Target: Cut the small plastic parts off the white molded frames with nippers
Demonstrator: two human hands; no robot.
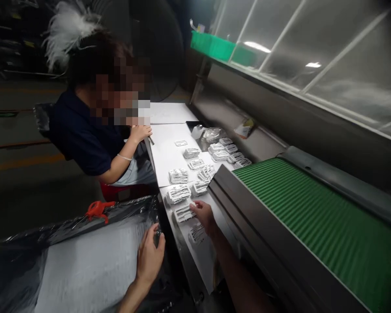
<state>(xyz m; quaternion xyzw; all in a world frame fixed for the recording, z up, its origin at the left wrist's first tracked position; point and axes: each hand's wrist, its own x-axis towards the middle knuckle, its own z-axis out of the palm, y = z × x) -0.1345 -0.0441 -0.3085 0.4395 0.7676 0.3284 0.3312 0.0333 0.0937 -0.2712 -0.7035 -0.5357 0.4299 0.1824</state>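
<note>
right hand (203, 216): at the near end of the white surface (169, 150), beside the metal frame of the conveyor; fingertips rest on the packet bundle (183, 213).
right fingers: bent, tips touching the bundle's right end; cannot tell whether they pinch it or only press on it.
packet bundle: small white stack with dark print, lying flat on the surface just left of the right hand, near the surface's left edge.
left hand (150, 257): on the near right corner of the lined box (130, 208), well below the right hand.
left fingers: curled together over the box rim, thumb on the surface side, clamped on the black film there.
lined box: large, draped in glossy black film, a pale sheet (91, 265) lying inside.
neighbouring bundles: one just beyond the touched one (178, 193), another farther up (178, 175), one below the right hand (197, 233); more in a row by a clear bag (214, 134).
red tool (97, 209): lying on the far rim of the lined box.
conveyor belt (313, 221): green, ribbed, to the right of the surface, in a grey metal frame.
green crate (211, 45): on the ledge above, far end.
co-worker (81, 130): in a dark blue top, at the left side of the surface, one hand (140, 132) at its edge.
</note>
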